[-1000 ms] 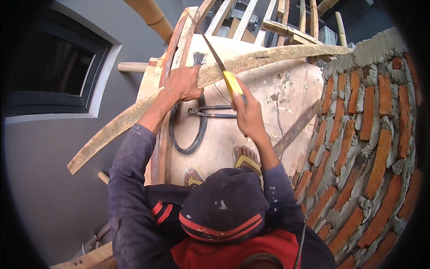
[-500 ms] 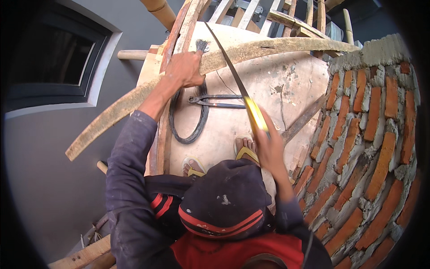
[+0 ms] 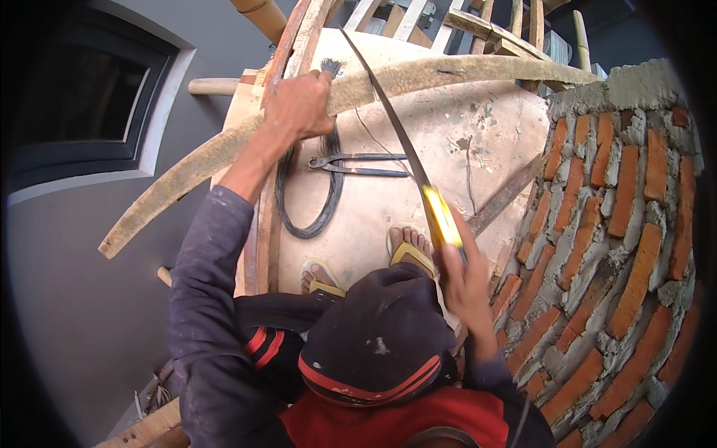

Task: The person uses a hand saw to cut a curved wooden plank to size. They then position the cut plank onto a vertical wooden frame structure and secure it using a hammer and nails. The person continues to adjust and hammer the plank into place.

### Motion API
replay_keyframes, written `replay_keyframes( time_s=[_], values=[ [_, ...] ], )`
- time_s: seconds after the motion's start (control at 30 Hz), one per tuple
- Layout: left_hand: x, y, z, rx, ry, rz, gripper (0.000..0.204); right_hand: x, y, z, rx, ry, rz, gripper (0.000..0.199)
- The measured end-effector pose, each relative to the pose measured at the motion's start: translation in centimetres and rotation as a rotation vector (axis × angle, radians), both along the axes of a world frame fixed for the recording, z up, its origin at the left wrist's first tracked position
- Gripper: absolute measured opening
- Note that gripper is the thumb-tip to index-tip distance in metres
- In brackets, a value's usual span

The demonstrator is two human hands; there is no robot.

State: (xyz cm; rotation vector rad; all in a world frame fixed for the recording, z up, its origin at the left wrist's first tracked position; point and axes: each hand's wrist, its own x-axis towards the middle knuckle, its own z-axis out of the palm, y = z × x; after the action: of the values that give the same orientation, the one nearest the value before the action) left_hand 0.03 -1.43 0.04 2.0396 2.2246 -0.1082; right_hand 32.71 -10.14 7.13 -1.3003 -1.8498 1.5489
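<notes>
My left hand [image 3: 301, 106] is closed around a long rough wooden plank [image 3: 463, 69], which runs across the far part of the platform from the left to the far right. In my right hand [image 3: 467, 284] is a handsaw [image 3: 396, 127] with a yellow handle, held nearer my body. Its dark blade points far left and crosses the plank a little to the right of my left hand. Below the plank lie black-handled pincers [image 3: 366, 157], beside a coil of dark wire [image 3: 302, 232]. My left forearm passes over part of the plank.
A brick wall [image 3: 590, 246] with rough mortar rises on the right. To the left are a grey wall [image 3: 82, 299] and a dark window [image 3: 75, 97]. Wooden slats [image 3: 407, 22] and bamboo poles [image 3: 261, 19] stand beyond the pale platform [image 3: 358, 213], where my sandalled feet rest.
My right hand has drawn the saw back toward my body and slightly right. My left hand keeps its grip on the plank, whose left end sits slightly further left in view.
</notes>
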Motion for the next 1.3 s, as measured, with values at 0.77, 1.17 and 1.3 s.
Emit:
replay_keyframes(
  time_s=[0.77, 1.17, 1.3],
  values=[
    [-0.8, -0.4, -0.6, -0.05, -0.099, 0.013, 0.055, -9.4, 7.6, -5.5, 0.134, 0.067, -0.015, 0.04],
    [-0.4, 0.1, -0.4, -0.051, -0.116, 0.003, 0.063, -5.4, 4.7, -7.8, 0.125, 0.082, -0.028, 0.045],
    [-1.3, -0.5, 0.2, -0.074, -0.146, -0.006, 0.067, -8.7, 6.9, -7.9, 0.187, 0.131, -0.011, 0.043]
  ],
)
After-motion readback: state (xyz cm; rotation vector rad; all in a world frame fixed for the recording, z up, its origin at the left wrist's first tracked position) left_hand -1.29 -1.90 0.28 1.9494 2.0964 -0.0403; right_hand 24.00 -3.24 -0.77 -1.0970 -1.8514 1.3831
